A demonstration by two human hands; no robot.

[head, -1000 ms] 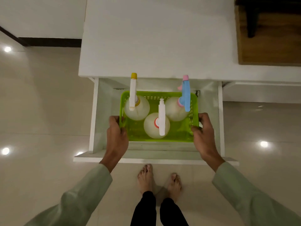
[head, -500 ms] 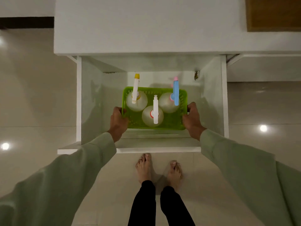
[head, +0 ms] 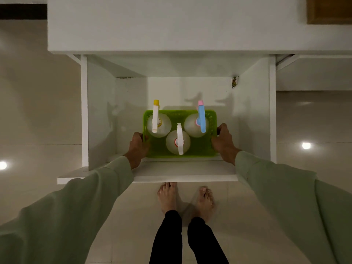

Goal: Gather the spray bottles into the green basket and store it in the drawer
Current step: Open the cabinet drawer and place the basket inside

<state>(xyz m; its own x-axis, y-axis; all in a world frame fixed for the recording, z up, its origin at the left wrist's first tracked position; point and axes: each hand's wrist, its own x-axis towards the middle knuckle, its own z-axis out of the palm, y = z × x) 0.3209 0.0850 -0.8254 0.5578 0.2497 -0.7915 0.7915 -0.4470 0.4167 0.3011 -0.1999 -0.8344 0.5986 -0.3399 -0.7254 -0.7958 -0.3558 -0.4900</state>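
A green basket sits low inside the open white drawer, near its front wall. It holds three clear spray bottles: one with a white and yellow head at the back left, one with a blue and pink head at the back right, one with a white head at the front middle. My left hand grips the basket's left rim. My right hand grips its right rim.
The white cabinet top overhangs the drawer's back. The drawer front panel is just in front of my bare feet. A wooden surface shows at the top right. Glossy tiled floor lies on both sides.
Both hands have lowered the basket with the bottles deeper into the drawer. My arms now reach further down over the front panel.
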